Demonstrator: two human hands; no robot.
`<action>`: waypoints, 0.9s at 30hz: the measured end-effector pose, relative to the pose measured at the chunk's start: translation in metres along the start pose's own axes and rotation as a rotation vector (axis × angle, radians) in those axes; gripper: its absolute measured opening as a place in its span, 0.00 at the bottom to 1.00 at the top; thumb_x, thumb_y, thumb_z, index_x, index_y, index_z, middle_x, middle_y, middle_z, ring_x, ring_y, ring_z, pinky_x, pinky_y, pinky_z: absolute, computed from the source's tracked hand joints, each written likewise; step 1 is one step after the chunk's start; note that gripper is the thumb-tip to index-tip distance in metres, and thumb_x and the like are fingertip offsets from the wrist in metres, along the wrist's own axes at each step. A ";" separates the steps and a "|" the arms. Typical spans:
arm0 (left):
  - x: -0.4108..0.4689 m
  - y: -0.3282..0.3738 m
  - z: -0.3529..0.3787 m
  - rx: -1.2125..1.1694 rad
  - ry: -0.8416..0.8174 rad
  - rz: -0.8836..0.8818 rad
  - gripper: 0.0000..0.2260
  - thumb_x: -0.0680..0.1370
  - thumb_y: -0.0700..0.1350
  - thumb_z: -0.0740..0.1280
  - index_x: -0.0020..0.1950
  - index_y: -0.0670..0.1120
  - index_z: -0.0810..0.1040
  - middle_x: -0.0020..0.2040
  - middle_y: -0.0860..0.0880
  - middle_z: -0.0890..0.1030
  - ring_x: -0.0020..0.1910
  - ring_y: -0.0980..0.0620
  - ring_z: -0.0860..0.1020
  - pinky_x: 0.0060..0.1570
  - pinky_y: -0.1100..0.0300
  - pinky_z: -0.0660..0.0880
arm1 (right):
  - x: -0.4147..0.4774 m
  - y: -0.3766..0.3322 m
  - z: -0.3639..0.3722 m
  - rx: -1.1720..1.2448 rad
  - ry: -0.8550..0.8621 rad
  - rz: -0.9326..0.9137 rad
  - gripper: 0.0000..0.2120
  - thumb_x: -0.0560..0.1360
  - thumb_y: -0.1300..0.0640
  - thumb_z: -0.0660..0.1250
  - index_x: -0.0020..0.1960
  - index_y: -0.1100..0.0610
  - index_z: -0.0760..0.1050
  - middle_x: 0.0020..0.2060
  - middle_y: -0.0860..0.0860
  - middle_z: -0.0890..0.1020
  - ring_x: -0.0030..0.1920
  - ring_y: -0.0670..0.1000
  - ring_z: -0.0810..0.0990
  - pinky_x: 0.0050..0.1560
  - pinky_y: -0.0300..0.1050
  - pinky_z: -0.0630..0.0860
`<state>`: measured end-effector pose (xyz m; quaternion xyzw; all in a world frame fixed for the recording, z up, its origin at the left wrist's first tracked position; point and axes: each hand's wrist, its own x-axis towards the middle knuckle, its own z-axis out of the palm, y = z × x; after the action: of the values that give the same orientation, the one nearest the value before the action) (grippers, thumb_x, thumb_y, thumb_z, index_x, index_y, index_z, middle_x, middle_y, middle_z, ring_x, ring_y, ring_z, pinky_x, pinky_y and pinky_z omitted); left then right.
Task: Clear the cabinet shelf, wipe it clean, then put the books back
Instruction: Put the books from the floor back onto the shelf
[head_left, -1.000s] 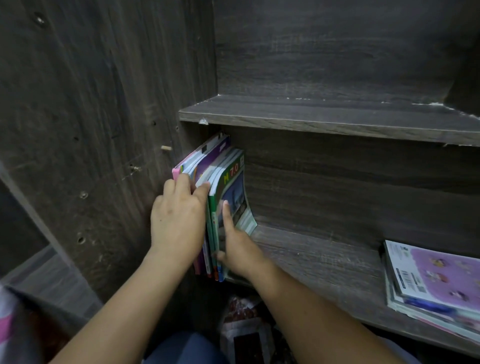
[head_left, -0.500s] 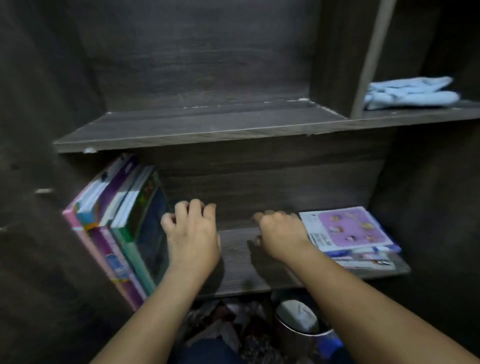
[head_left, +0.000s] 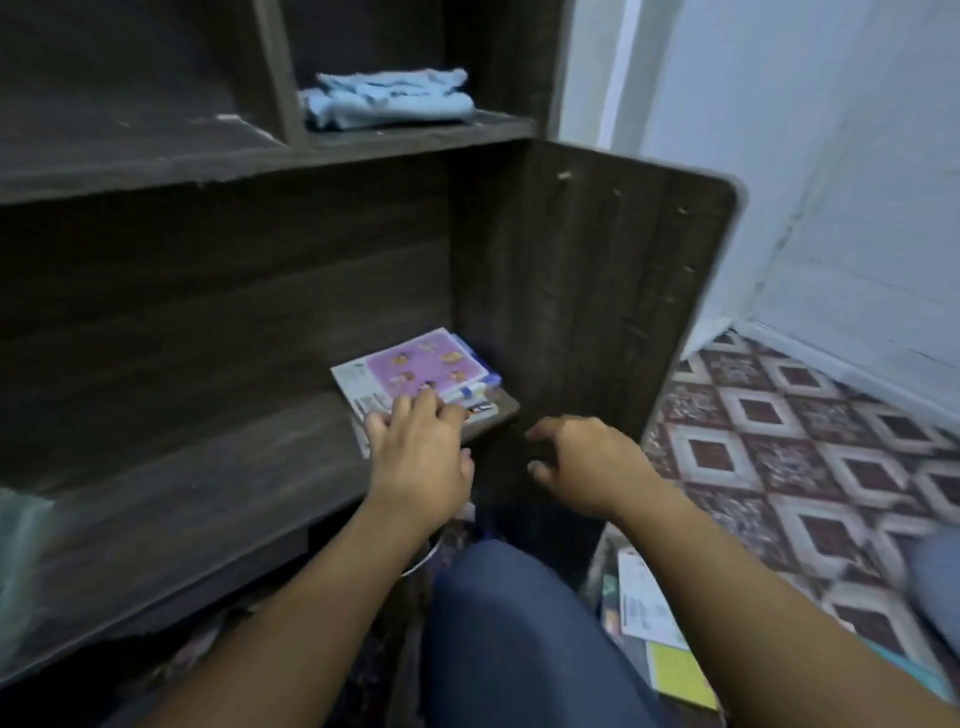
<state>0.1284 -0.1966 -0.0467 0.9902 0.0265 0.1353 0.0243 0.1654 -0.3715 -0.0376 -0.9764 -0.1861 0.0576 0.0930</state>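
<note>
A flat stack of books (head_left: 415, 371) with a purple-and-white cover on top lies at the right end of the dark wooden cabinet shelf (head_left: 218, 467). My left hand (head_left: 418, 457) rests on the stack's near edge, fingers laid over the top cover. My right hand (head_left: 584, 465) hovers just right of the shelf end, in front of the cabinet's side panel (head_left: 587, 291), fingers loosely curled and holding nothing. A folded light-blue cloth (head_left: 387, 98) sits on the upper shelf. A blurred sliver of the standing books (head_left: 21, 561) shows at the far left edge.
More books and papers (head_left: 654, 618) lie on the patterned floor (head_left: 810, 452) at the lower right. My knee in blue trousers (head_left: 514, 639) is below the hands. A white wall (head_left: 831, 171) stands to the right of the cabinet.
The view swung right, from the standing books at the left end to the flat stack at the right end. Both hands left the standing books; the left now lies on the flat stack.
</note>
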 end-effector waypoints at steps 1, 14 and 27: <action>0.003 0.014 0.003 -0.011 -0.024 0.038 0.19 0.76 0.55 0.63 0.67 0.54 0.71 0.64 0.50 0.69 0.65 0.47 0.65 0.60 0.48 0.60 | -0.006 0.017 0.001 0.038 -0.019 0.037 0.20 0.75 0.47 0.66 0.67 0.46 0.72 0.62 0.51 0.78 0.62 0.54 0.76 0.60 0.49 0.74; 0.021 0.169 0.079 -0.155 -0.543 0.505 0.16 0.79 0.51 0.63 0.66 0.52 0.73 0.61 0.50 0.71 0.61 0.49 0.70 0.59 0.52 0.69 | -0.064 0.202 0.065 0.220 -0.174 0.357 0.21 0.79 0.50 0.65 0.71 0.51 0.69 0.64 0.54 0.77 0.58 0.55 0.78 0.57 0.52 0.76; 0.039 0.283 0.204 -0.010 -0.803 0.687 0.16 0.81 0.50 0.60 0.69 0.52 0.70 0.66 0.48 0.69 0.64 0.45 0.68 0.61 0.48 0.70 | -0.111 0.295 0.184 0.200 -0.304 0.588 0.20 0.78 0.49 0.63 0.68 0.52 0.71 0.62 0.54 0.75 0.60 0.58 0.74 0.56 0.51 0.74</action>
<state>0.2339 -0.4853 -0.2171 0.9156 -0.3115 -0.2542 -0.0084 0.1395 -0.6535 -0.2688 -0.9545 0.0982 0.2448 0.1389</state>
